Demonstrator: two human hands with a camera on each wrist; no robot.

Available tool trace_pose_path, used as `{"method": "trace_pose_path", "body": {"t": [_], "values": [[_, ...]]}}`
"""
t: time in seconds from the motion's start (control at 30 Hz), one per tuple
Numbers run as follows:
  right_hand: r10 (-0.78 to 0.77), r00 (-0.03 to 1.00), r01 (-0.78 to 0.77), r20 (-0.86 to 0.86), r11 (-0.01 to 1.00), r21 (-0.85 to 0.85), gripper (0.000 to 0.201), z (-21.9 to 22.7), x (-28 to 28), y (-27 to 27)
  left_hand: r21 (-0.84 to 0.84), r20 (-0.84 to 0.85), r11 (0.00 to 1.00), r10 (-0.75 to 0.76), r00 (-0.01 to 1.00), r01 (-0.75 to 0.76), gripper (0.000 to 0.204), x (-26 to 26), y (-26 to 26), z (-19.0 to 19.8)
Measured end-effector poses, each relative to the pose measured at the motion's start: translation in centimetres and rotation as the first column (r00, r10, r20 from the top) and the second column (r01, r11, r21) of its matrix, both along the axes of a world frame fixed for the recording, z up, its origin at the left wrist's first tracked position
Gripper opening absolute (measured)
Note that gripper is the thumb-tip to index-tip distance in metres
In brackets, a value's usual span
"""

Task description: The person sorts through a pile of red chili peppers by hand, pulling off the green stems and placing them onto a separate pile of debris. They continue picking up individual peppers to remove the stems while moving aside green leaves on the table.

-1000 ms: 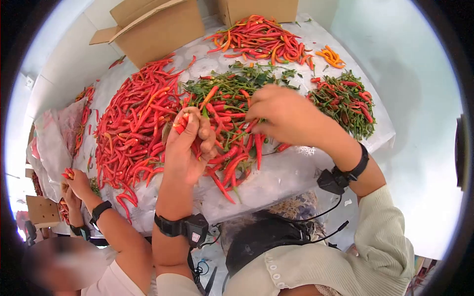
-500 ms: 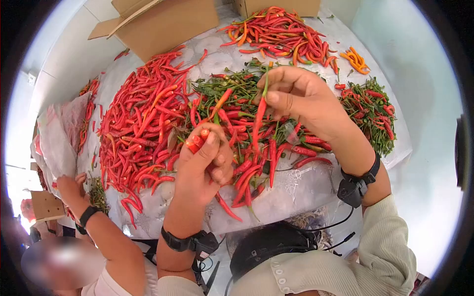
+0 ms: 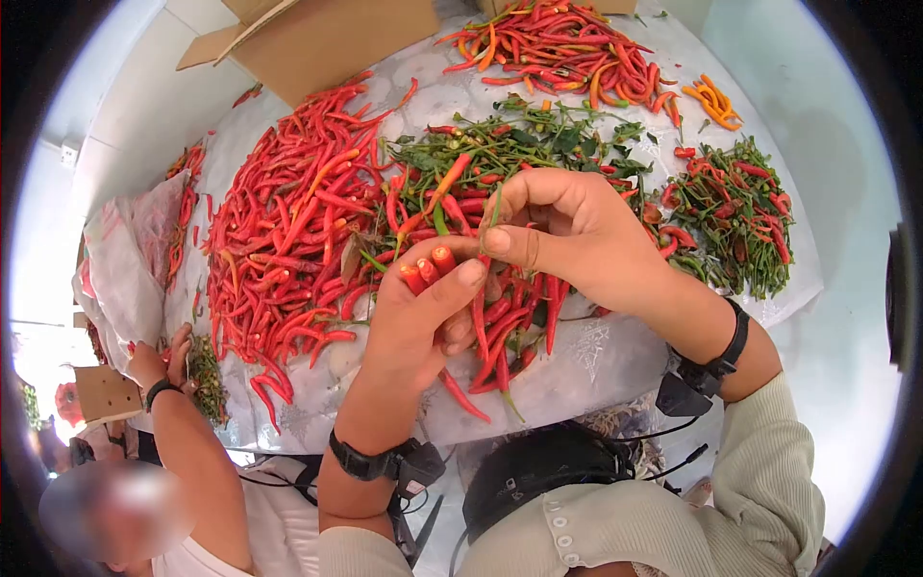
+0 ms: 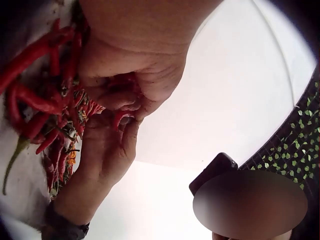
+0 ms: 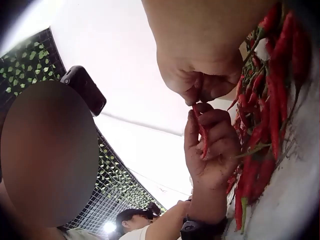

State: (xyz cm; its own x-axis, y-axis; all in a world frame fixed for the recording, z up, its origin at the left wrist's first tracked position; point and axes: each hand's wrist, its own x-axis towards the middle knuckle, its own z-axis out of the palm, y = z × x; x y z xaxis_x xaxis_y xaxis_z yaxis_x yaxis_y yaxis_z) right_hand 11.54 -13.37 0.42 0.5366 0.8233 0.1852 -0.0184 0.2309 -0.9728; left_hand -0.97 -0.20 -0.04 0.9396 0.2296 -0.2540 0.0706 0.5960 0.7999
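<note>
In the head view the left hand point(image 3: 423, 317) curls round several red chillies point(image 3: 443, 260), their cut-looking pale ends showing above the thumb. Close against it, the right hand point(image 3: 577, 231) pinches the green stem point(image 3: 495, 207) of a red chilli between thumb and forefinger; that chilli hangs down by the left fingers. From the right wrist view, a red chilli point(image 5: 202, 132) lies along the left palm, its upper end at the right fingertips. The left wrist view shows both hands meeting, with red chilli partly hidden between the fingers.
A big red chilli pile point(image 3: 288, 221) lies left, a stemmy green-and-red heap point(image 3: 538, 144) behind the hands, another heap point(image 3: 745, 221) right. More chillies point(image 3: 577, 53) and a cardboard box point(image 3: 336, 48) stand at the back. Another person's arm point(image 3: 192, 442) reaches in at left.
The right hand has come from the heap to the left hand, bringing a chilli held by its stem. The left hand still grips its chillies.
</note>
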Motion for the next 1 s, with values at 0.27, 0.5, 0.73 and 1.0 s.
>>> {"method": "trace_pose_path", "body": {"t": [0.27, 0.5, 0.73, 1.0], "values": [[-0.189, 0.868, 0.220, 0.458, 0.975, -0.014, 0.010, 0.6, -0.6, -0.4, 0.089, -0.093, 0.995, 0.060, 0.994, -0.052, 0.016, 0.3, -0.2, 0.3], [-0.400, 0.483, 0.245, 0.779, 0.916, 0.318, 0.007, 0.0, -0.4, 0.1, 0.097, -0.096, 0.994, 0.054, 0.994, -0.044, 0.015, 0.3, -0.1, 0.2], [-0.213, 0.780, 0.216, 0.588, 0.974, 0.066, 0.013, 0.6, -0.6, -1.0, 0.113, 0.000, 0.994, 0.001, 1.000, -0.001, 0.017, 0.1, -0.5, 0.2], [-0.482, 0.718, 0.541, 0.502, 0.840, 0.033, 0.012, 4.1, 3.9, -8.5, -0.010, 0.057, 0.999, 0.036, 0.998, -0.036, 0.014, -0.3, 1.2, 0.1]]}}
